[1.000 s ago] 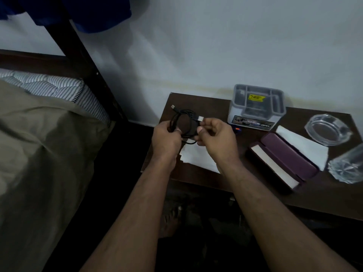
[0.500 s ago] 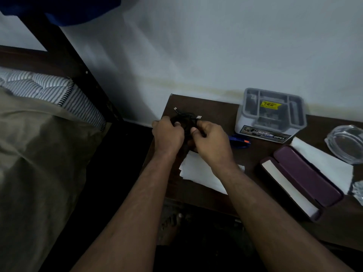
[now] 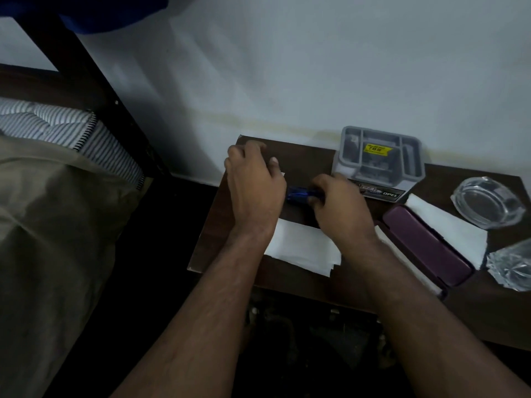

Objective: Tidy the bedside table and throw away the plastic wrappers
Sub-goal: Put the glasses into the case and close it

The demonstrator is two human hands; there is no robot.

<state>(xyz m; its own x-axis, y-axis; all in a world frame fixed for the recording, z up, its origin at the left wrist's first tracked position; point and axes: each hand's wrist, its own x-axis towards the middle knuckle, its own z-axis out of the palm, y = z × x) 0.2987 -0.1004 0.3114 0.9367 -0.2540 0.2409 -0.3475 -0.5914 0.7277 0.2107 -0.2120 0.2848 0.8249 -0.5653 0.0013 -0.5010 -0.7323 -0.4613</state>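
Nearest the camera, two bare forearms reach over the front edge of the dark brown wooden tabletop (image 3: 218, 225), crossing a folded sheet of white paper (image 3: 301, 248) that lies flat near that edge. Beyond the paper, the right hand (image 3: 339, 205) curls its fingers round one end of a small blue pen-like object (image 3: 300, 193), while the left hand (image 3: 253, 182) rests palm down just beside it, fingers bent over the far left corner; whether it holds anything beneath I cannot tell. To the right lie a long purple case (image 3: 428, 248) on another white sheet, a crumpled clear plastic wrapper (image 3: 511, 265) at the right edge, and a round clear glass ashtray (image 3: 488, 202). Farthest back, against the wall, stands a grey plastic organiser box with a yellow sticker (image 3: 379, 159). The sorting step seems to be in hand: the blue object probably belongs in the organiser, and after that the wrapper needs picking up for the bin.
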